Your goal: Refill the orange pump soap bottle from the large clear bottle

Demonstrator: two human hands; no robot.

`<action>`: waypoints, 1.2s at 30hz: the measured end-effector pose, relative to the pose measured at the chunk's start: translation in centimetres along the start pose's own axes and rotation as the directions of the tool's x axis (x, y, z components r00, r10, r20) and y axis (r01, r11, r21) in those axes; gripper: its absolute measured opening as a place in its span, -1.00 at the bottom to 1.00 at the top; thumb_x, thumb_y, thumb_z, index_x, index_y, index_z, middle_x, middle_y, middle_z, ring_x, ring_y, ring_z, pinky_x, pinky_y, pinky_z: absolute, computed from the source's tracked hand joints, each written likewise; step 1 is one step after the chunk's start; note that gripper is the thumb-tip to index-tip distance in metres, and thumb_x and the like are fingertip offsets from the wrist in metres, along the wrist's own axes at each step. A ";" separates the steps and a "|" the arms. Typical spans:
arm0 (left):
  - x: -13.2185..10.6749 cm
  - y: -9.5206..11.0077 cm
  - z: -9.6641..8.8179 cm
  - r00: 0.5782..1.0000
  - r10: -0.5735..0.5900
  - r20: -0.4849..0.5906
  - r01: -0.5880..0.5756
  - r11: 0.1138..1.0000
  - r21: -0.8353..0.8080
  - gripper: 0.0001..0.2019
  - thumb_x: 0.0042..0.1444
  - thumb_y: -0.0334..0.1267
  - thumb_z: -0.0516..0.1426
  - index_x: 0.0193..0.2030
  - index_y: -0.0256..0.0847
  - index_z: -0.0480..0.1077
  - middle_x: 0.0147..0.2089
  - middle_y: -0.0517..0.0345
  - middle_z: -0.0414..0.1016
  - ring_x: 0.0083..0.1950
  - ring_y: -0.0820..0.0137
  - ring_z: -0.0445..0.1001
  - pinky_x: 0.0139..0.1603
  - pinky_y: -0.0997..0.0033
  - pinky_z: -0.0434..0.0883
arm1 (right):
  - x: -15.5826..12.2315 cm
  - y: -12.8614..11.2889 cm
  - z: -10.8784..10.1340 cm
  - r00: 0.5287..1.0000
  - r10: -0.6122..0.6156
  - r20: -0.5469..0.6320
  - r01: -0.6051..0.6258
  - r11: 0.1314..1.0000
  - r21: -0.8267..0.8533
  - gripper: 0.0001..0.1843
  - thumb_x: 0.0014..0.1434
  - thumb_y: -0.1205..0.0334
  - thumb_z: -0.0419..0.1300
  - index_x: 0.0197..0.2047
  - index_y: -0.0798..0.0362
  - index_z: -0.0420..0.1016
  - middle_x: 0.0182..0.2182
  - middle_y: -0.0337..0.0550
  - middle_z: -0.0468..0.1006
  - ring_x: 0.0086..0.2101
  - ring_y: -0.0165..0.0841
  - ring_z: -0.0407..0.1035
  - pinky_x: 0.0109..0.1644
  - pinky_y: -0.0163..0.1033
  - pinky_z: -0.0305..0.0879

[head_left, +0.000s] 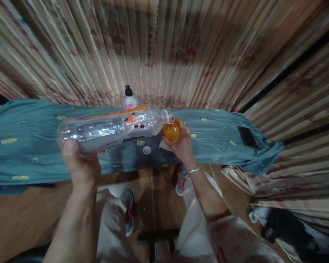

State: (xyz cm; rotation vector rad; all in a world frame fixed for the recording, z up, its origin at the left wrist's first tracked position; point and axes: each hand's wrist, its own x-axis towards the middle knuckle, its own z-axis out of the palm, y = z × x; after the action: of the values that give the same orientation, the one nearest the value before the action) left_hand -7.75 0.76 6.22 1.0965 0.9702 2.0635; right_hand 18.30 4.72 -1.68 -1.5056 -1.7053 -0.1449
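Note:
My left hand (80,160) grips the lower end of a large clear plastic bottle (109,128) with an orange label. The bottle lies nearly level in the air, its uncapped mouth pointing right and tipped over the opening of a small orange container (171,132). Fingers of my right hand (182,140) are wrapped round that container, holding it up. Whether liquid runs between the two mouths is too blurred to tell. A whitish cloth or paper (165,146) shows just below my right hand. Under the big bottle, a white bottle cap (147,150) lies on the table.
A teal patterned cloth (44,146) covers the narrow table. Behind the big bottle stands a clear bottle with a black pump top (128,91). A black phone (247,137) lies at the right end. Pleated curtains (167,51) hang close behind and to the right.

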 end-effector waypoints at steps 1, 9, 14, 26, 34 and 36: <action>0.0 0.0 0.0 1.000 0.000 -0.002 0.000 1.000 0.001 -0.49 -0.16 0.07 0.18 -0.05 -0.11 0.41 -0.12 0.03 0.44 -0.44 0.44 0.26 -0.63 0.54 0.06 | 0.0 0.0 0.0 1.000 0.000 0.001 0.000 1.000 -0.001 -0.09 -0.01 0.09 0.43 0.29 0.13 0.10 0.08 0.16 0.47 0.06 -0.06 0.38 0.18 0.11 0.36; 0.0 0.0 0.1 1.000 -0.008 -0.019 0.008 1.000 0.015 -0.49 -0.17 0.08 0.17 -0.08 -0.12 0.39 -0.13 0.05 0.41 -0.46 0.47 0.22 -0.65 0.55 0.06 | 0.0 0.0 0.0 1.000 0.000 -0.016 0.000 1.000 -0.007 -0.08 -0.04 0.10 0.46 0.28 0.11 0.12 0.07 0.15 0.48 0.05 -0.05 0.40 0.16 0.12 0.38; 0.0 -0.1 0.0 1.000 -0.011 -0.025 0.011 1.000 -0.015 -0.47 -0.17 0.07 0.20 -0.05 -0.12 0.39 -0.15 0.06 0.43 -0.45 0.46 0.23 -0.63 0.54 0.10 | 0.0 0.0 0.0 1.000 0.010 -0.002 -0.010 1.000 -0.003 -0.08 -0.03 0.07 0.45 0.29 0.10 0.11 0.08 0.14 0.47 0.05 -0.06 0.39 0.15 0.11 0.38; 0.0 -0.4 -0.4 1.000 0.000 -0.012 -0.001 0.999 -0.042 -0.50 -0.16 0.06 0.23 -0.09 -0.15 0.43 -0.20 0.07 0.41 -0.43 0.43 0.27 -0.67 0.56 0.13 | 0.0 0.0 0.0 1.000 0.002 -0.011 -0.002 1.000 -0.010 -0.09 -0.03 0.10 0.45 0.28 0.13 0.12 0.07 0.14 0.48 0.06 -0.07 0.39 0.16 0.07 0.38; 0.1 -0.4 -0.4 1.000 0.005 0.003 -0.005 0.999 -0.038 -0.48 -0.15 0.08 0.21 -0.08 -0.18 0.41 -0.22 0.08 0.42 -0.44 0.46 0.28 -0.66 0.58 0.17 | -0.1 0.1 0.2 1.000 -0.002 -0.025 0.002 1.000 0.019 -0.11 0.00 0.05 0.42 0.28 0.11 0.11 0.07 0.15 0.48 0.06 -0.06 0.40 0.16 0.10 0.36; 0.1 -0.3 -0.3 1.000 0.009 0.004 -0.009 1.000 -0.028 -0.51 -0.13 0.08 0.20 -0.11 -0.19 0.43 -0.24 0.08 0.42 -0.45 0.46 0.28 -0.66 0.58 0.18 | 0.0 0.1 0.2 1.000 0.000 -0.025 0.000 1.000 0.025 -0.10 -0.02 0.07 0.43 0.28 0.11 0.12 0.06 0.14 0.49 0.05 -0.05 0.40 0.15 0.11 0.37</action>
State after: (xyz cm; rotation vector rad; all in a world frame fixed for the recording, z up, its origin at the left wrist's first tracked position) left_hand -8.04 0.90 5.89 1.0927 0.9326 2.0750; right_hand 18.25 4.88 -1.85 -1.4798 -1.6816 -0.1418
